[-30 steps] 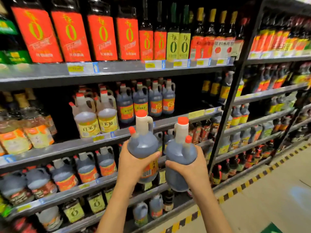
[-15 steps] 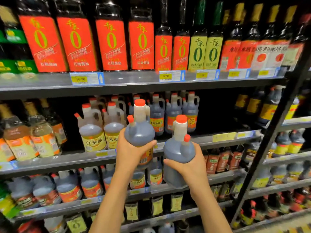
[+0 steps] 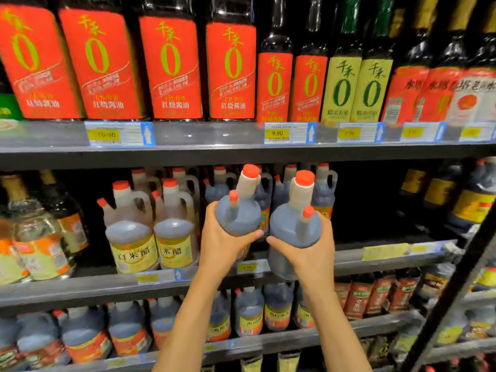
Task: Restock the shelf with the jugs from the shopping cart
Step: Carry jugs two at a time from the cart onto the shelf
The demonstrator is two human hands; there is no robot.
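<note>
I hold two dark vinegar jugs with red caps, one in each hand. My left hand grips the left jug round its body. My right hand grips the right jug the same way. Both jugs hang upright in front of the middle shelf, level with a row of like dark jugs standing deeper on it. A dark gap lies on that shelf to the right of the row. The shopping cart is out of view.
Pale rice vinegar jugs stand on the middle shelf just left of my hands. Tall red-labelled soy sauce bottles fill the shelf above. More dark jugs line the shelf below. A black upright post rises at the right.
Both hands have lifted the jugs up and closer to the middle shelf. The view has moved nearer to the shelves and tilted upward.
</note>
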